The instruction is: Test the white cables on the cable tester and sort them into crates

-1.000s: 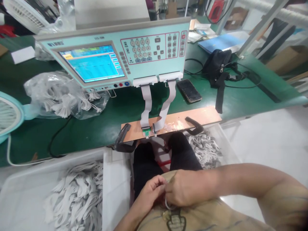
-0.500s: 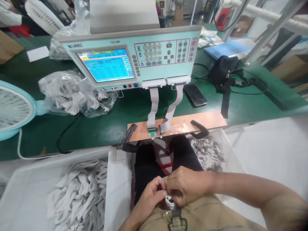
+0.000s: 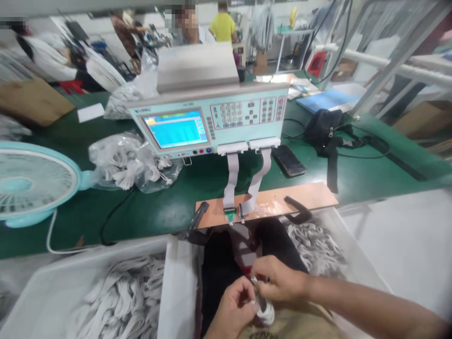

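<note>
Over my lap, a coiled white cable (image 3: 265,314) hangs between my two hands. My left hand (image 3: 235,306) pinches part of it between thumb and fingers. Close beside it, my right hand (image 3: 277,278) is closed on the same cable, with a white connector end (image 3: 254,280) poking out near its fingertips. Ahead of the hands, a copper-coloured board (image 3: 275,202) lies along the table's front edge. Two small connector boards, one of them a green circuit board (image 3: 230,216), sit on it at the ends of grey ribbon cables (image 3: 231,181).
A tester with a lit screen (image 3: 180,129) stands behind the board. Black clamps (image 3: 199,221) grip the board's ends. White bins (image 3: 169,282) of coiled cables flank my legs. A fan (image 3: 81,179), bagged cables (image 3: 130,165), a phone (image 3: 288,160) and a black bag (image 3: 323,129) lie on the table.
My view has tipped up, so the table sits lower and people appear behind the tester. My right hand has drawn slightly forward, and the white connector end now shows between the hands.
</note>
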`<state>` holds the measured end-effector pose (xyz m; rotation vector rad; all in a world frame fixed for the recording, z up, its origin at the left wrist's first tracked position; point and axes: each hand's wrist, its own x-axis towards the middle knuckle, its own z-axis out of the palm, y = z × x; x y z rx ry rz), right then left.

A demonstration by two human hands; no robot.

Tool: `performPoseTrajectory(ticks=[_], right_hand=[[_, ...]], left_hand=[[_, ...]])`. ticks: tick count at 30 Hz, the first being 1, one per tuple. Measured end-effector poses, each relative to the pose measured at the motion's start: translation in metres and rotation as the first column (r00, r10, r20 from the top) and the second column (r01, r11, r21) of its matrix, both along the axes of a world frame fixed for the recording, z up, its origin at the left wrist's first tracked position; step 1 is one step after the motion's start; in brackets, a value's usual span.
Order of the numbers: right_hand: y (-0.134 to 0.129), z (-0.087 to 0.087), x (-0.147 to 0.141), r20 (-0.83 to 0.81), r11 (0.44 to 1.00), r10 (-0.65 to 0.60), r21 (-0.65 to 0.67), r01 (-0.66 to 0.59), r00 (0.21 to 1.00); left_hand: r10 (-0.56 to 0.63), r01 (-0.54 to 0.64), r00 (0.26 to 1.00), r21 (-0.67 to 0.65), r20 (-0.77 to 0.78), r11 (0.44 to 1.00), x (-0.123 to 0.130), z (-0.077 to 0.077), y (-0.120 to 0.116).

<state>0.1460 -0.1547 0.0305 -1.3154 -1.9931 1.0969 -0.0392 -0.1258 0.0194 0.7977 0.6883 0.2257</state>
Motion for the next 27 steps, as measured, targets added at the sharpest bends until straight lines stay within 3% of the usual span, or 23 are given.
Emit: performPoseTrajectory(ticks=[2, 4, 7, 10, 14, 17, 21, 27], right_hand=[[0.014, -0.007, -0.004, -0.110, 0.978, -0.207, -0.028, 0.205, 0.972], [0.032, -0.011, -0.008, -0.240, 0.919, -0.392, -0.049, 0.392, 0.888], [0.056, -0.017, -0.011, -0.435, 0.821, -0.558, -0.169, 0.545, 0.706], [0.069, -0.022, -0.011, -0.541, 0.758, -0.643, -0.349, 0.550, 0.542], [0.071, -0.023, -0.011, -0.531, 0.659, -0.746, -0.500, 0.561, 0.403], [0.070, -0.020, -0.013, -0.516, 0.614, -0.783, -0.553, 0.563, 0.346], [0.072, -0.016, -0.013, -0.523, 0.601, -0.790, -0.557, 0.573, 0.321], [0.073, -0.013, -0.012, -0.524, 0.601, -0.789, -0.549, 0.581, 0.321]], left_hand=[[0.072, -0.066, 0.997, 0.135, -0.036, 0.989, 0.006, -0.005, 0.010], [0.205, -0.187, 0.977, 0.237, -0.056, 0.953, 0.014, -0.005, 0.026], [0.401, -0.396, 0.916, 0.122, -0.018, 0.910, 0.024, 0.002, 0.052], [0.444, -0.440, 0.895, -0.080, 0.042, 0.895, 0.026, 0.007, 0.067], [0.433, -0.420, 0.899, -0.139, 0.074, 0.897, 0.028, 0.001, 0.071], [0.475, -0.471, 0.879, -0.093, 0.036, 0.877, 0.034, -0.003, 0.072], [0.518, -0.517, 0.855, 0.025, -0.024, 0.855, 0.043, -0.005, 0.075], [0.476, -0.437, 0.875, 0.278, -0.090, 0.855, 0.045, -0.011, 0.080]])
